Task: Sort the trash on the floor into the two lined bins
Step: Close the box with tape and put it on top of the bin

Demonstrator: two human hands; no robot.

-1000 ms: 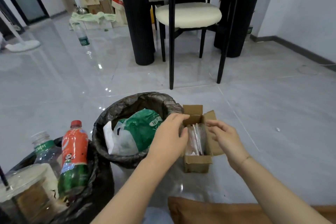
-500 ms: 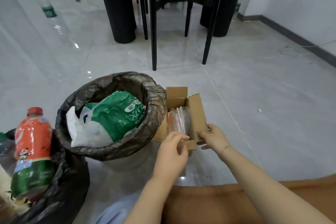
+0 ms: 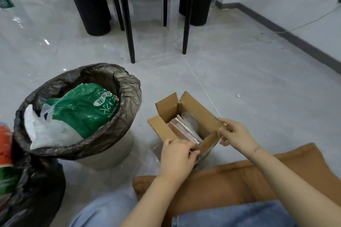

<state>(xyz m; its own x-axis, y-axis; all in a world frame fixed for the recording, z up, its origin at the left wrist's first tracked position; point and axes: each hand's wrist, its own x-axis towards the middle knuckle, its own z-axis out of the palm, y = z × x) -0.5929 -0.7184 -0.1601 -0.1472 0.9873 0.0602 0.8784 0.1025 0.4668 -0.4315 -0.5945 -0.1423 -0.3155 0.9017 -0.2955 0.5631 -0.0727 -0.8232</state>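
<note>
1. My left hand (image 3: 177, 156) pinches the near flap of the small cardboard box (image 3: 186, 120), its fingers curled over the flap's left end.
2. My right hand (image 3: 238, 135) grips the same box at its near right corner, thumb on top and fingers curled underneath.
3. The box sits on the grey floor (image 3: 258, 83) with its flaps open, at about 5 o'clock from the lined bin (image 3: 129, 94) and near it, though I cannot tell whether they touch.
4. Inside the box stand clear plastic wrappers (image 3: 184, 128), packed upright.
5. That bin, at 10 o'clock from my hands, holds a green and white plastic bag (image 3: 81, 110) inside its black liner.
6. A second black-lined bin (image 3: 33, 190) stands at 8 o'clock, touching the first, with a red and green bottle (image 3: 4, 155) at the frame's left edge.
7. A black-legged chair (image 3: 129, 24) stands at 12 o'clock, well apart.
</note>
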